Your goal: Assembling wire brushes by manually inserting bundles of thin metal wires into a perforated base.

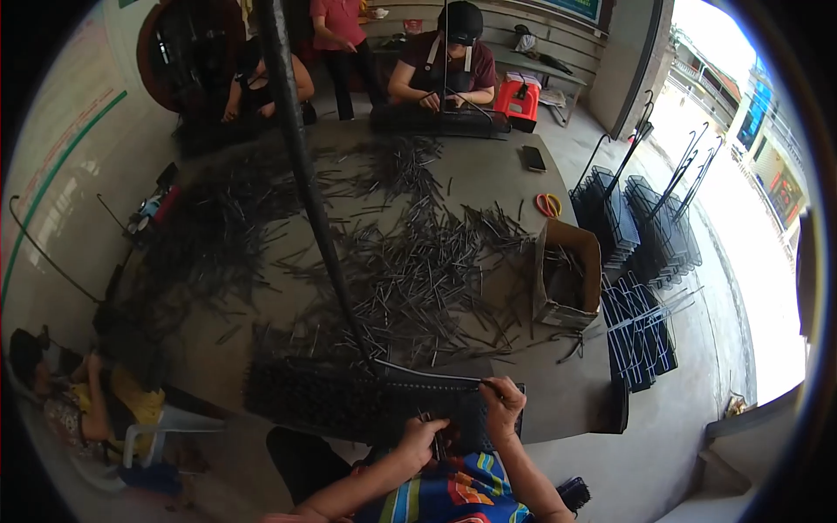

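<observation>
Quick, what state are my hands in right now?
Left hand: closed, apparently on dark strips.
Right hand: closed by the black panel; what it grips can't be told.

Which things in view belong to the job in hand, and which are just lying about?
Seemingly in the job: dark panel by the left hand and right hand; scattered dark strips; cardboard box of strips.

Seemingly lying about: phone; yellow-handled scissors.

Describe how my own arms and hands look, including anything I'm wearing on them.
Your left hand and right hand are ungloved, and no sleeves cover the visible forearms. I can't make out any watch or jewellery. Between them shows a blue patterned garment with red, orange, yellow and green.
</observation>
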### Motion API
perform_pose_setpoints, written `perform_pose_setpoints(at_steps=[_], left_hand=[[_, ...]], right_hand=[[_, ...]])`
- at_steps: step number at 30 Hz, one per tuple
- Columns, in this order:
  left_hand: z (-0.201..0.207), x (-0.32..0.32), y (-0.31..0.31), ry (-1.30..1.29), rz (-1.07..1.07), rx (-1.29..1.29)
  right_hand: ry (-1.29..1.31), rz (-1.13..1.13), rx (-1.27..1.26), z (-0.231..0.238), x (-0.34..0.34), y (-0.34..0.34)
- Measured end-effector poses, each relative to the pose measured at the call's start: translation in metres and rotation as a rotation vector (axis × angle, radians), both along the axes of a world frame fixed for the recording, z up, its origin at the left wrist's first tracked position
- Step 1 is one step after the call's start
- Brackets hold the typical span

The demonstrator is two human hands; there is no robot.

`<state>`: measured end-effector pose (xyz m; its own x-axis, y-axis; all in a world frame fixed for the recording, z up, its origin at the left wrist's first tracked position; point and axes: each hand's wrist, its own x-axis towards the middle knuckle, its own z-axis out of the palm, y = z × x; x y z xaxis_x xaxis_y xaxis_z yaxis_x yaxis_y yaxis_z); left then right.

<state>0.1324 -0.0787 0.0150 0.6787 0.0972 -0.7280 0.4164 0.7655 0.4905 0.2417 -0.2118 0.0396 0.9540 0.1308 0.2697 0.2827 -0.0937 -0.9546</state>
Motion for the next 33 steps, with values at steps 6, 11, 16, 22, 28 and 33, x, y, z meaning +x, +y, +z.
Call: perform_pose_setpoints(at_steps=[6,11,16,22,28,33], left_hand=[[0.013,0.004,0.009,0.023,-0.025,-0.036],[0.003,0.014,0.010,0.021,-0.012,0.004],[0.011,0.020,0.011,0.087,-0.015,-0.046],[-0.006,0.008,0.013,0.050,-0.037,0.009],[-0.012,-0.001,0.006,0.024,0.013,-0.020],[0.004,0.005,0.003,-0.044,0.021,-0.010]], right_hand=[[-0.009,0.021,0.039,-0.003,0.001,0.000],[-0.098,0.015,-0.134,-0.003,0.004,0.015],[-0.316,0.074,-0.549,0.011,0.012,0.021],[-0.301,0.064,-0.514,0.010,0.006,0.011],[-0.250,0.013,-0.518,-0.002,0.001,0.005],[0.076,0.220,-0.458,0.024,0.009,-0.005]])
